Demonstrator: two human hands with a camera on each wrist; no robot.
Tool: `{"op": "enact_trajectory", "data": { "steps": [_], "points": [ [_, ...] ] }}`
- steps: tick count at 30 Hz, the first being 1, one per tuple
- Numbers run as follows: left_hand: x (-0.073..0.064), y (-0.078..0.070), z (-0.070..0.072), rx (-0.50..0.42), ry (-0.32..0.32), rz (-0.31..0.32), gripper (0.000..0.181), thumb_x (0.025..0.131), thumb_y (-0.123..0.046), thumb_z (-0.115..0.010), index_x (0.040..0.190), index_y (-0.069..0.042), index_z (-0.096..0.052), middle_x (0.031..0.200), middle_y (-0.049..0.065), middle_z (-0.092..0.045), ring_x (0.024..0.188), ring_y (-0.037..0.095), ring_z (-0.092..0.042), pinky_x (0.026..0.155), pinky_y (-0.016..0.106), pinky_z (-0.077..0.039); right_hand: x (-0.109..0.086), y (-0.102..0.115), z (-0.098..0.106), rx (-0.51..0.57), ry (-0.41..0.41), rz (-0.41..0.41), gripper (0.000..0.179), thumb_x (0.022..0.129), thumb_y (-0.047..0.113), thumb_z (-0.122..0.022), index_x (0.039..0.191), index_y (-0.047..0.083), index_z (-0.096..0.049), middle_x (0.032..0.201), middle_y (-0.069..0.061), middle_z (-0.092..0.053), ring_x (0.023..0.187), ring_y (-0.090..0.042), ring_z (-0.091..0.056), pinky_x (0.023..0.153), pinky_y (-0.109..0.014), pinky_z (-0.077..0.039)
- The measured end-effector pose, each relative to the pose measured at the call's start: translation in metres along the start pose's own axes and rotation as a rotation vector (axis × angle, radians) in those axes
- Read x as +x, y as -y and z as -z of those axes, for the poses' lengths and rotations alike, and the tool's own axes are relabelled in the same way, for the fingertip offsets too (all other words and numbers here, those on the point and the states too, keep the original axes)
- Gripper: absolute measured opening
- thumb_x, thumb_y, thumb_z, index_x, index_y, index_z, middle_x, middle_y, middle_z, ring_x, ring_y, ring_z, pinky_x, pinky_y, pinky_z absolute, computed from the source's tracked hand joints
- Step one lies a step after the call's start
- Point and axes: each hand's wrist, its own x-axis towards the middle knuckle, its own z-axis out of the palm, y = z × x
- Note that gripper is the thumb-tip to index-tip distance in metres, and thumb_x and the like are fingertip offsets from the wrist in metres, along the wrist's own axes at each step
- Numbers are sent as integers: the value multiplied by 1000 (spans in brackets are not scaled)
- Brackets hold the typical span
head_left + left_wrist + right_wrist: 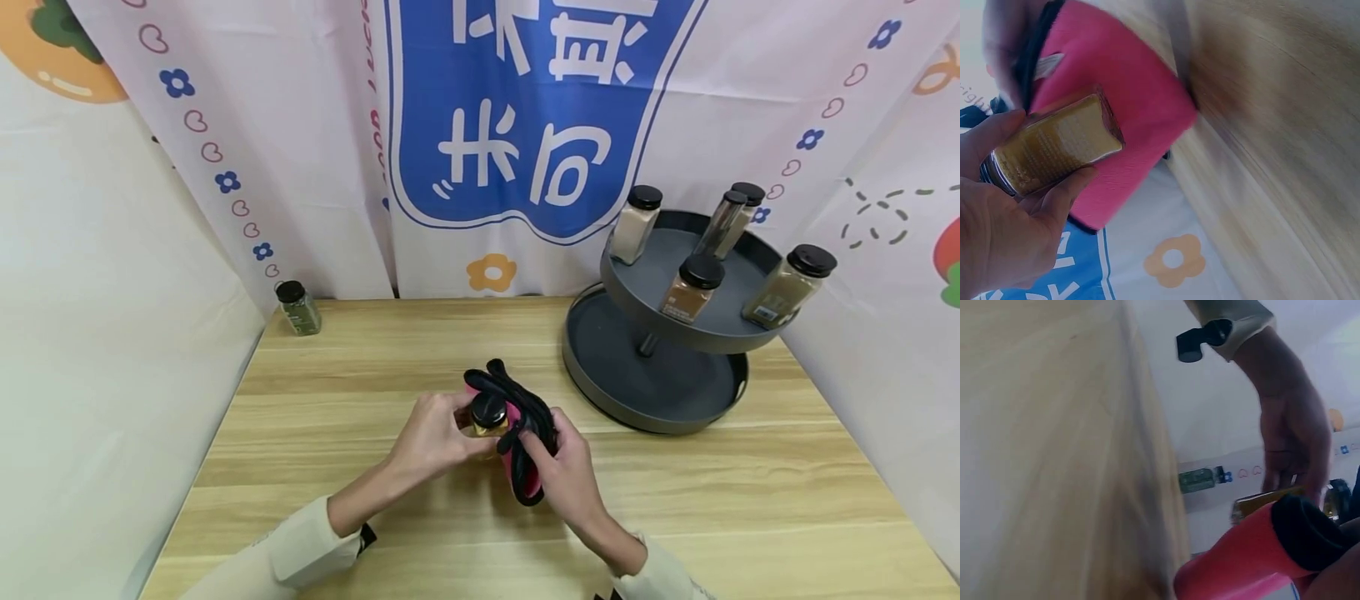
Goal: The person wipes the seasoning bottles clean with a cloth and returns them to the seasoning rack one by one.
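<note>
My left hand (435, 429) holds a square spice jar (1057, 145) of yellow-brown powder between thumb and fingers. The jar's black lid (489, 410) faces up in the head view. My right hand (566, 471) grips a folded pink cloth (1129, 81) with a black edge and a small white tag. In the head view its black trim (536, 408) lies just right of the jar. The right wrist view shows the cloth (1235, 562) bulging below the jar (1260, 503). Whether the cloth touches the jar I cannot tell.
On the right stands a two-tier grey turntable rack (660, 408); its upper tier carries several black-lidded spice jars, among them a brown one (692, 292). A green spice jar (300, 310) sits at the table's back left corner. A printed curtain (330, 208) hangs behind the wooden table (337, 367).
</note>
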Motion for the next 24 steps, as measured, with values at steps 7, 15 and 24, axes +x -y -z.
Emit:
{"op": "enact_trajectory", "data": {
  "steps": [7,15,24],
  "points": [
    [0,3,-2,29,0,-15,39,73,-18,-98,104,-4,-79,68,-7,-64,54,-4,-36,51,18,-32,1,8,4,33,-16,120,10,101,-2,-65,111,-1,-63,93,-10,-71,81,-13,-69,68,-27,-58],
    [1,0,-1,-21,-3,12,37,74,-12,-96,107,-5,-80,84,1,-78,58,-2,-47,52,18,-40,6,-3,1,-32,10,-15,8,100,5,-70,108,3,-67,93,-10,-73,81,-12,-67,70,-25,-55],
    [2,2,0,30,-4,-15,41,75,-21,-97,109,-6,-80,78,-4,-74,54,-4,-40,52,19,-39,-1,7,2,59,-51,137,12,100,-4,-63,111,0,-64,90,-7,-70,79,-13,-68,67,-27,-57]
  ]
}}
